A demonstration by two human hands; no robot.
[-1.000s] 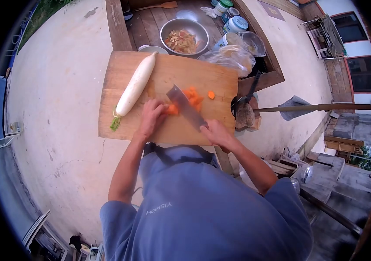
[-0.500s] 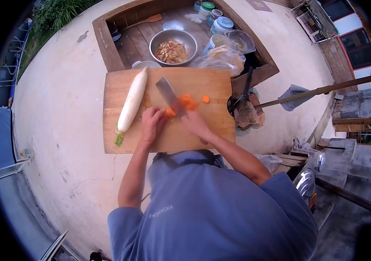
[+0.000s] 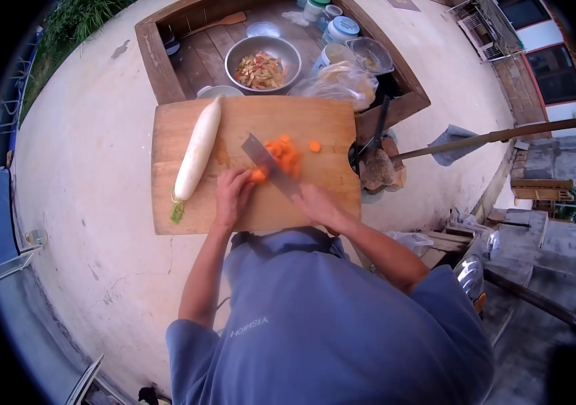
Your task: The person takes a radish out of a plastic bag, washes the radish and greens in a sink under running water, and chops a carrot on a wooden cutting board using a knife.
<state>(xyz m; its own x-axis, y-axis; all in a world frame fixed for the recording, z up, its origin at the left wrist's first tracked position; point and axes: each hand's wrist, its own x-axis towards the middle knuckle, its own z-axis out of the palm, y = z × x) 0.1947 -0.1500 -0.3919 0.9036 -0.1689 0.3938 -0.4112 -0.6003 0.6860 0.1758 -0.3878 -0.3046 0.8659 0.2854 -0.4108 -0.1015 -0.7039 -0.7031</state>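
On a wooden cutting board (image 3: 254, 121), my left hand (image 3: 232, 194) is closed on the end of an orange carrot (image 3: 258, 176), its fingers bent beside the blade. My right hand (image 3: 319, 205) grips a cleaver (image 3: 264, 156) by the handle, which the fingers hide. The blade slants up and left, right against the carrot's cut end. Several carrot slices (image 3: 288, 154) are piled on the blade's far side, and a single slice (image 3: 315, 146) lies apart to the right. A long white radish (image 3: 198, 148) with a short green top rests at the board's left.
Beyond the board, a wooden-framed platform (image 3: 200, 61) holds a metal bowl (image 3: 292, 64) of chopped food, a plastic bag (image 3: 342, 84) and several lidded jars (image 3: 342, 28). A wooden spatula (image 3: 224, 21) lies at the back. Stones (image 3: 377, 169) and a long pole (image 3: 497, 137) are at the right.
The cleaver and my right hand have shifted slightly down relative to the board. More carrot slices lie beside the blade, and the held carrot piece looks shorter. The whole view has moved a little.
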